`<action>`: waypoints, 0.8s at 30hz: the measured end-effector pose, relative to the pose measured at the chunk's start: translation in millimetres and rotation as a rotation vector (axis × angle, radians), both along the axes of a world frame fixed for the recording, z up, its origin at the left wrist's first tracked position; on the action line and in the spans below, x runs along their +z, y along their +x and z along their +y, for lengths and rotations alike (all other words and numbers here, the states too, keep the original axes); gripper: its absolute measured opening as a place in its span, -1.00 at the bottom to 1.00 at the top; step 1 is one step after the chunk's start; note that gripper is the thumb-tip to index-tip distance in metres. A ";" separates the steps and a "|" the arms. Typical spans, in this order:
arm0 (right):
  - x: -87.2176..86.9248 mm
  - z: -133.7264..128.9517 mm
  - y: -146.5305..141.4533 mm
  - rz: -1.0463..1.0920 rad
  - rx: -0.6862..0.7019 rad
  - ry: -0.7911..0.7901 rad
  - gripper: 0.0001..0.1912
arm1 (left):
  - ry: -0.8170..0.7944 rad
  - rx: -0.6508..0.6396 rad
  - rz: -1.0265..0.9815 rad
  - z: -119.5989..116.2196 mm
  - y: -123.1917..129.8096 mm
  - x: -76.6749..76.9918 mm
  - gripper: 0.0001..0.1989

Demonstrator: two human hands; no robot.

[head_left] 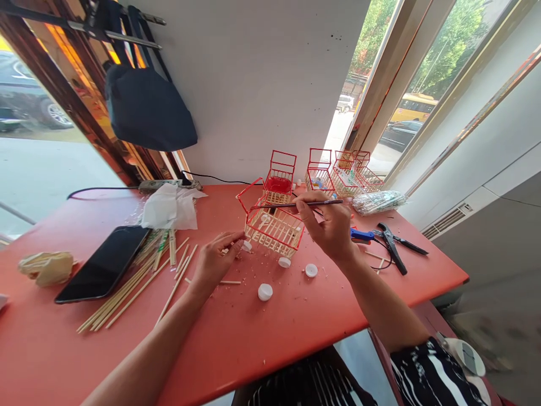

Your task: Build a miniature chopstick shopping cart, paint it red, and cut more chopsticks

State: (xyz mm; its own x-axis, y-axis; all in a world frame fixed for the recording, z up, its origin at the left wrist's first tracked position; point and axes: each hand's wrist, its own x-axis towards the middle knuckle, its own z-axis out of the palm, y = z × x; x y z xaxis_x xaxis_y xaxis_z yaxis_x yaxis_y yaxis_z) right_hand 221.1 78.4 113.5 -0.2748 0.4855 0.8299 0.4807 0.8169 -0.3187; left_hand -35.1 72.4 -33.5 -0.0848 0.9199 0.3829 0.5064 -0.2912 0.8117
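A small cart-like frame of wooden sticks (pixel 274 230), its upper edges and handle red, stands tilted in front of me. My right hand (pixel 325 223) is closed round a thin dark paintbrush (pixel 279 205), held nearly level above the frame, its tip near the red handle end. At the frame's lower left corner, my left hand (pixel 217 256) pinches a small white cap (pixel 246 246) between thumb and fingers. Another white cap (pixel 284 263) sits against the frame's near side. Closer to me lie a white round lid (pixel 311 270) and a small white pot (pixel 265 292).
Similar red-edged stick carts (pixel 320 169) stand along the wall. Blue-handled tool (pixel 362 234) and black pliers (pixel 394 248) lie at right. On the left are loose wooden sticks (pixel 127 287), a black phone (pixel 103 262) and white tissue (pixel 171 206). The red table (pixel 228 338) ends near me.
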 end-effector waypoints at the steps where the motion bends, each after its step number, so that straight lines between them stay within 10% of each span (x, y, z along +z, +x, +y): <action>1: 1.2 0.5 0.0 0.003 -0.002 -0.001 -0.82 | 0.001 -0.002 0.001 0.0 -0.1 0.0 -0.65; 24: -0.7 30.8 8.7 0.060 -0.039 -0.115 -0.78 | 0.009 0.005 -0.019 1.7 0.5 -1.0 -0.65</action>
